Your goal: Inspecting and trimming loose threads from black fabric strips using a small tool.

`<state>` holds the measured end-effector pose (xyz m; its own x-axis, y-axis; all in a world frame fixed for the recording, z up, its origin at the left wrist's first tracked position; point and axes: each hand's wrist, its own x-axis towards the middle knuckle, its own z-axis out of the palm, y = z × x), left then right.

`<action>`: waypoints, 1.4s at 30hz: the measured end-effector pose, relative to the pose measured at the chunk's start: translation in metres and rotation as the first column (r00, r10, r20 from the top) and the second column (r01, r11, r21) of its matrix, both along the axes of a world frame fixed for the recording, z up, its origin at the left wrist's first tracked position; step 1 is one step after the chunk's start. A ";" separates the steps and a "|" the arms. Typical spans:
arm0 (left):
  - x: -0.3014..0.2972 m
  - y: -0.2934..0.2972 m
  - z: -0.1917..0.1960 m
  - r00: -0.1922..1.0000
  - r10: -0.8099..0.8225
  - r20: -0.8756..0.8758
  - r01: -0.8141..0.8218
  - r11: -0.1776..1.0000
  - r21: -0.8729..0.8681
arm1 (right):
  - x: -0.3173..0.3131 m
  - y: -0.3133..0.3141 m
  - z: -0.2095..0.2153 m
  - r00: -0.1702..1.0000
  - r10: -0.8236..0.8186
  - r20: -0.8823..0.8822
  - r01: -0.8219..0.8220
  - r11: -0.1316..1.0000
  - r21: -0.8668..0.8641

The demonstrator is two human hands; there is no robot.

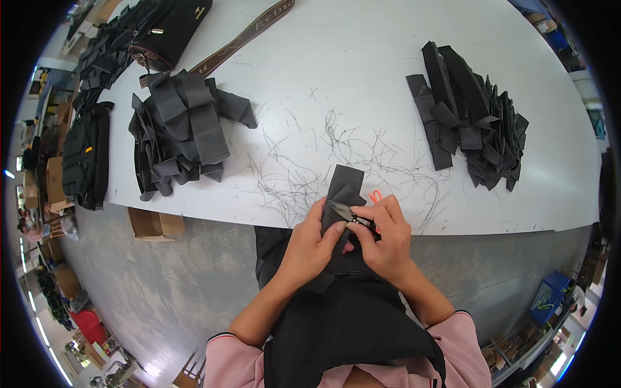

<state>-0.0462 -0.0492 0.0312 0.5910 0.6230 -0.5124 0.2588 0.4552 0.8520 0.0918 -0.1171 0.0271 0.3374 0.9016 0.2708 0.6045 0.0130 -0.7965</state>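
My left hand [310,246] grips a dark grey fabric piece [348,177], folded and strap-like, held up at the table's near edge. In my right hand [387,236] is a pair of small thread snips [341,210], its pointed metal blades lying against the fabric beside my left thumb. An orange-red loop [376,196] shows by my right fingers. Loose dark thread ends [362,152] are scattered over the white table just beyond both hands. The lower part of the fabric piece is partly hidden by my hands.
A heap of similar grey pieces [184,123] lies on the left of the white table [310,39], another heap [475,123] on the right. Beyond the left heap are a black bag [171,32] and a brown patterned strap [246,35]. A black backpack [87,155] stands far left; a cardboard box [155,224] sits below the edge.
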 end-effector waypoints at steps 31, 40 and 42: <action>-0.014 -0.023 -0.027 0.983 0.130 0.127 -0.093 0.960 -0.264 | -0.029 -0.026 -0.037 0.950 0.019 -0.313 0.008 0.996 0.087; -0.019 -0.008 -0.020 0.934 0.239 0.265 -0.111 0.900 -0.422 | -0.005 -0.033 -0.012 0.971 -0.028 -0.237 0.043 0.997 0.059; -0.019 -0.004 -0.014 0.935 0.221 0.277 -0.099 0.914 -0.394 | 0.002 -0.020 0.004 0.973 -0.097 -0.210 0.093 0.995 -0.031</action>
